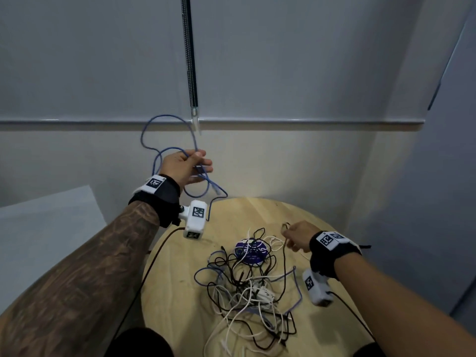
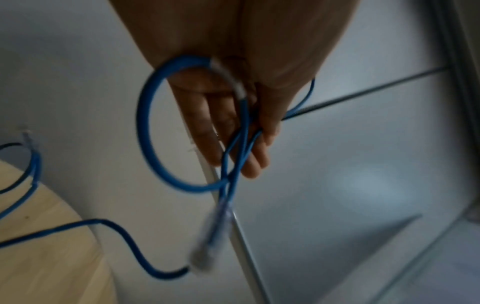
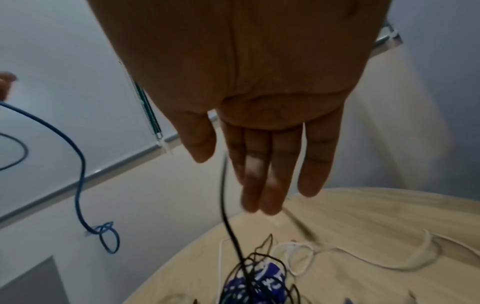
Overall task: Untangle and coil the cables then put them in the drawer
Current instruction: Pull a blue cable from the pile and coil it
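Observation:
My left hand [image 1: 185, 163] is raised above the table's far left edge and pinches several loops of a blue network cable [image 1: 164, 116] between thumb and fingers. In the left wrist view the blue cable [image 2: 142, 123] crosses my fingers [image 2: 207, 131], and its clear plug [image 2: 210, 242] dangles blurred below. The rest trails down to the table. My right hand [image 1: 296, 235] hovers low over the table's far right, fingers [image 3: 259, 164] fairly straight, with a thin black cable [image 3: 223, 195] held at the thumb and running down into the tangle [image 1: 252, 287] of black, white and blue cables. No drawer shows.
The round wooden table [image 1: 180, 279] stands against a pale wall. A purple round disc [image 1: 249, 251] lies under the tangle's far side, and a white adapter [image 1: 262, 292] sits within it. A white surface [image 1: 38, 228] stands to the left.

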The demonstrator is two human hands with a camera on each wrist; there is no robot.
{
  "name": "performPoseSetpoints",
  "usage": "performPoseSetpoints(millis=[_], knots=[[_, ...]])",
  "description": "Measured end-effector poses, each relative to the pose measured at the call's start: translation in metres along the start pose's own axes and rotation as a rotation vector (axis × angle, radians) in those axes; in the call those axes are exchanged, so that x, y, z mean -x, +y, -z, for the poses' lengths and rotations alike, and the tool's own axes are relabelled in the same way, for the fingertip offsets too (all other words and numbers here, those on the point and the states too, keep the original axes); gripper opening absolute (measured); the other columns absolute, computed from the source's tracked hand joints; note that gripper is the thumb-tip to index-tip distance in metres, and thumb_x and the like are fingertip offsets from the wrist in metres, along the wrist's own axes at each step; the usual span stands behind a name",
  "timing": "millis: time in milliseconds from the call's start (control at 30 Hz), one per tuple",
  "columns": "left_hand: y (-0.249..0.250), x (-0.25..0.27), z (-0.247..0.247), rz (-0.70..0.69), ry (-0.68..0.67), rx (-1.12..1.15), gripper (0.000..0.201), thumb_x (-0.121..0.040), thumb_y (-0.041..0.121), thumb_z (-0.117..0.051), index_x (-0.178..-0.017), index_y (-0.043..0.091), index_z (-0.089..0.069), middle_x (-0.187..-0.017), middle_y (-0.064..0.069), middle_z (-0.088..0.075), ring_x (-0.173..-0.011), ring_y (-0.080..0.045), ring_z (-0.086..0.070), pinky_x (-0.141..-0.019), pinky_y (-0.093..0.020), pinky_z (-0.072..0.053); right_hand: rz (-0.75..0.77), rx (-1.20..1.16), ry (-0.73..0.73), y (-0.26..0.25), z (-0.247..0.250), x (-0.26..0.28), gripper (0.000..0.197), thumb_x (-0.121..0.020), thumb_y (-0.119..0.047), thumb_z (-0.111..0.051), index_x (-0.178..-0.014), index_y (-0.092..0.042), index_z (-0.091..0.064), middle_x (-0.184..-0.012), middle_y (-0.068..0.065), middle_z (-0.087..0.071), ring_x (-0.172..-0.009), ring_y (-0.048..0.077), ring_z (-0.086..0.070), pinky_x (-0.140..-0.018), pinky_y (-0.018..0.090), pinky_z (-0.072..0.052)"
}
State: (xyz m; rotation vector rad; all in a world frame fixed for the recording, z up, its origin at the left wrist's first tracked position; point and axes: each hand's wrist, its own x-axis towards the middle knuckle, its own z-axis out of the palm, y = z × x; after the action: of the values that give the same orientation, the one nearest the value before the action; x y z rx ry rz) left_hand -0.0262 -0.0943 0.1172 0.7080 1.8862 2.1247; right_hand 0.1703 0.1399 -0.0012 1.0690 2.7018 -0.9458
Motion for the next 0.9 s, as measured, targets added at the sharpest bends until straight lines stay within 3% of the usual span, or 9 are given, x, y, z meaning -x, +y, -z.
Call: performPoseSetpoints(millis=[100, 267, 333, 400, 500, 600, 667, 733, 900], knots=[[0.000, 0.015, -0.021, 0.016, -0.195, -0.232, 0.022, -0.101, 0.018, -0.048, -0.108, 0.004, -0.063, -0.093, -0.009, -0.068, -0.068, -0.012, -0.070, -0.056, -0.024, -0.053, 0.140, -0.055, 0.183, -0.023, 0.006, 0.003, 0.062, -0.096, -0.051, -0.053, -0.143, -0.012, -0.045, -0.146, 0.009, -0.050, -0.132, 0.027, -0.049, -0.107, 0.036, -0.039], [-0.009, 0.025, -0.053, -0.104, -0.430, -0.808, 0.033, -0.101, 0.033, -0.045, -0.097, 0.011, -0.068, -0.088, 0.001, -0.069, -0.078, -0.016, -0.065, -0.072, -0.023, -0.050, 0.739, -0.364, 0.758, -0.090, 0.033, 0.040, 0.046, -0.092, -0.026, -0.061, -0.136, -0.020, -0.048, -0.140, -0.001, -0.048, -0.129, 0.018, -0.045, -0.109, 0.037, -0.039], [-0.010, 0.028, -0.060, -0.127, -0.512, -0.912, 0.030, -0.101, 0.032, -0.045, -0.087, 0.016, -0.067, -0.078, 0.005, -0.068, -0.079, -0.015, -0.066, -0.081, -0.029, -0.050, 0.955, -0.285, 0.815, -0.116, 0.048, 0.059, 0.050, -0.088, -0.017, -0.059, -0.137, -0.018, -0.050, -0.142, -0.001, -0.048, -0.132, 0.017, -0.041, -0.111, 0.032, -0.034], [-0.010, 0.032, -0.064, -0.135, -0.546, -0.880, 0.031, -0.100, 0.023, -0.045, -0.075, 0.021, -0.062, -0.067, 0.005, -0.066, -0.068, -0.011, -0.063, -0.076, -0.028, -0.049, 1.076, -0.103, 0.718, -0.133, 0.057, 0.069, 0.054, -0.084, -0.014, -0.055, -0.138, -0.018, -0.053, -0.146, -0.001, -0.049, -0.138, 0.018, -0.037, -0.115, 0.032, -0.027], [-0.005, 0.037, -0.066, -0.193, -0.492, -0.819, 0.028, -0.095, 0.010, -0.046, -0.069, 0.014, -0.055, -0.057, -0.001, -0.057, -0.056, -0.019, -0.055, -0.063, -0.030, -0.044, 1.040, 0.170, 0.499, -0.139, 0.061, 0.067, 0.057, -0.083, -0.021, -0.049, -0.139, -0.022, -0.053, -0.145, -0.002, -0.053, -0.140, 0.018, -0.038, -0.117, 0.037, -0.023], [-0.006, 0.040, -0.062, -0.231, -0.466, -0.724, 0.020, -0.097, 0.009, -0.046, -0.088, 0.015, -0.062, -0.065, 0.004, -0.054, -0.057, -0.012, -0.051, -0.059, -0.031, -0.052, 0.895, 0.380, 0.447, -0.133, 0.066, 0.059, 0.035, -0.092, -0.034, -0.050, -0.124, -0.027, -0.061, -0.115, -0.008, -0.069, -0.112, 0.015, -0.058, -0.115, 0.040, -0.027], [-0.012, 0.041, -0.059, -0.238, -0.477, -0.673, 0.022, -0.098, 0.015, -0.050, -0.086, 0.023, -0.067, -0.074, 0.005, -0.061, -0.060, -0.006, -0.051, -0.060, -0.029, -0.055, 0.844, 0.362, 0.454, -0.129, 0.074, 0.057, 0.017, -0.093, -0.043, -0.056, -0.100, -0.030, -0.065, -0.082, -0.014, -0.064, -0.084, 0.014, -0.059, -0.094, 0.036, -0.043], [-0.019, 0.040, -0.053, -0.224, -0.446, -0.596, 0.019, -0.097, 0.021, -0.055, -0.087, 0.025, -0.071, -0.075, 0.001, -0.059, -0.060, -0.007, -0.048, -0.059, -0.029, -0.054, 0.825, 0.323, 0.433, -0.125, 0.084, 0.056, 0.016, -0.091, -0.044, -0.061, -0.088, -0.029, -0.063, -0.072, -0.014, -0.054, -0.073, 0.013, -0.053, -0.074, 0.032, -0.044], [-0.043, 0.036, -0.030, -0.076, -0.333, -0.357, 0.020, -0.098, 0.019, -0.054, -0.088, 0.014, -0.070, -0.065, 0.004, -0.045, -0.054, -0.010, -0.042, -0.062, -0.030, -0.050, 0.727, 0.092, 0.726, -0.114, 0.121, 0.052, 0.016, -0.091, -0.040, -0.064, -0.085, -0.025, -0.065, -0.072, -0.010, -0.049, -0.075, 0.016, -0.048, -0.067, 0.029, -0.033]])
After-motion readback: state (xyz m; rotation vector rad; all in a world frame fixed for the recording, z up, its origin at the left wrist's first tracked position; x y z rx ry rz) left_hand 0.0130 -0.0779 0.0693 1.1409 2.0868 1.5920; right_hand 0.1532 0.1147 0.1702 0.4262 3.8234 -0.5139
